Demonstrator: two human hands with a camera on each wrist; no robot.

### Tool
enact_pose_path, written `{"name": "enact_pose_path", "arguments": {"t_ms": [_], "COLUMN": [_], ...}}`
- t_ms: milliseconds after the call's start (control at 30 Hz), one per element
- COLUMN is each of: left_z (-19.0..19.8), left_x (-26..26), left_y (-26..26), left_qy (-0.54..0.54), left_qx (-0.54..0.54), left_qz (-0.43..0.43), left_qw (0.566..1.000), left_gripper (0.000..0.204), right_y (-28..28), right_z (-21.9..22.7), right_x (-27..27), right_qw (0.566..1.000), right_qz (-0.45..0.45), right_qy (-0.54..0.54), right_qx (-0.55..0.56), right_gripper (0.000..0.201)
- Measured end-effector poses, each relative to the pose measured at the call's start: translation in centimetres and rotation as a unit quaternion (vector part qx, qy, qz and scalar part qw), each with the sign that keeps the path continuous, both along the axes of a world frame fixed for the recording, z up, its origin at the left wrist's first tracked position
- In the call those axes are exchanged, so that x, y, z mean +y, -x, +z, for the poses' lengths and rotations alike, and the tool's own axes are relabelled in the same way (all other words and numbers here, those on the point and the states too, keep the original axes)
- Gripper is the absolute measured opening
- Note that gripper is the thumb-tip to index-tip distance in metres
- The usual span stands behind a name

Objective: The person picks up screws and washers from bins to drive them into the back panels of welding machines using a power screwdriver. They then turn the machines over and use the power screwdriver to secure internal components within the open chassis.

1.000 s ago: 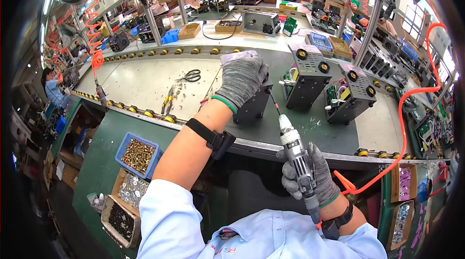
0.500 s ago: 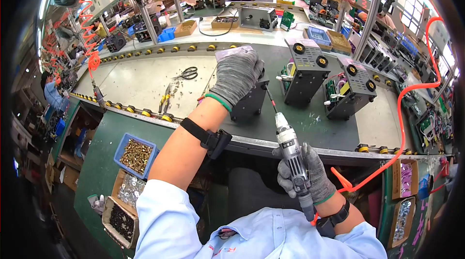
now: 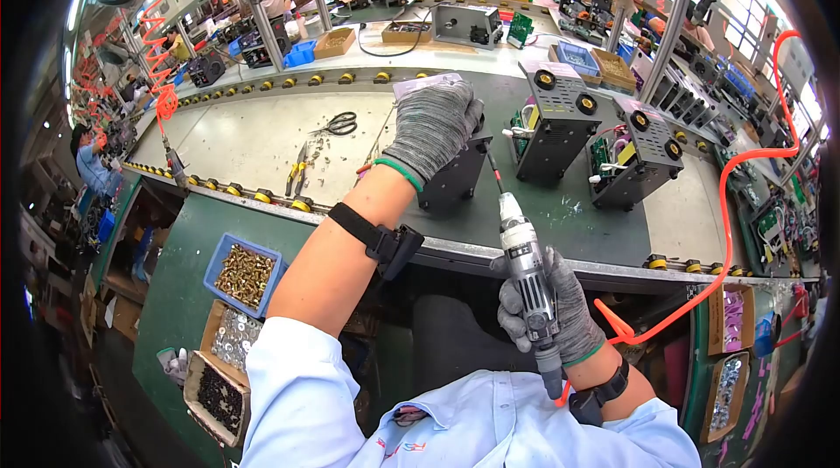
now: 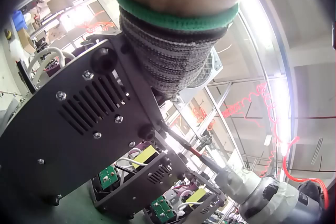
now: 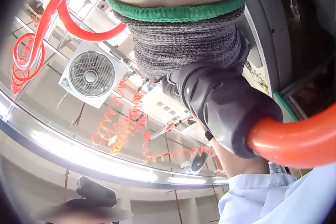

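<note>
Left hand [image 3: 435,131], gloved, lies over the top of a dark metal case [image 3: 451,178] standing on the green belt [image 3: 560,227]; fingers curl over its far edge, holding it upright. Right hand [image 3: 551,310], also gloved, is wrapped fully around a pneumatic screwdriver [image 3: 528,280], bit tip at the case's right side panel; whether the tip touches a screw cannot be told in the head view, but in the left wrist view it meets the panel at a screw. An orange air hose [image 3: 722,206] runs from the tool's base up to the right. Three cases stand on the belt: the held one, a second [image 3: 556,131] just to its right, a third [image 3: 634,166] beyond that. Left of the held case: one pair of scissors [image 3: 337,125], one pair of pliers [image 3: 296,172]. Below the belt's near edge, three bins of fasteners: one blue [image 3: 241,275], two cardboard [image 3: 219,372].
</note>
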State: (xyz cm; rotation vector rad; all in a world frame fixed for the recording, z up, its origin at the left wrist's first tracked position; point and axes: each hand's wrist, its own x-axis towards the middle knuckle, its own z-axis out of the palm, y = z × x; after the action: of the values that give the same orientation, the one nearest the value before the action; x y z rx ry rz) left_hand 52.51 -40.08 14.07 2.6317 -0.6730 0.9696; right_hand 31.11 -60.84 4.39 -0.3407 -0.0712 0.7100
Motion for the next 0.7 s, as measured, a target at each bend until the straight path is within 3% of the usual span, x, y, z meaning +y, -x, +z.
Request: {"name": "enact_pose_path", "arguments": {"t_ms": [400,533,600,700], "left_z": [-0.2,0.1,-0.2,0.3], "left_x": [0.3,0.3,0.4,0.5], "left_y": [-0.5,-0.1,0.1,1.4], "left_qy": [-0.003,-0.017,-0.006,0.025], "left_qx": [-0.033,-0.04,-0.066,-0.06], "left_qz": [-0.015,-0.007,-0.03,-0.057], "left_qw": [0.999,0.999,0.997,0.996], "left_gripper": [0.022,0.019,0.019,0.024], "right_y": [-0.1,-0.2,-0.2,-0.2], "right_z": [1.4,1.7,1.3,0.5], "right_x": [0.4,0.4,0.2,-0.3], "right_qw": [0.998,0.998,0.999,1.0], "right_qz": [-0.018,-0.023,0.017,0.011], "right_qy": [0.06,0.051,-0.049,-0.008], "right_qx": [-0.031,-0.036,-0.003,-0.002], "right_gripper": [0.073,0.074,0.075,0.075]}}
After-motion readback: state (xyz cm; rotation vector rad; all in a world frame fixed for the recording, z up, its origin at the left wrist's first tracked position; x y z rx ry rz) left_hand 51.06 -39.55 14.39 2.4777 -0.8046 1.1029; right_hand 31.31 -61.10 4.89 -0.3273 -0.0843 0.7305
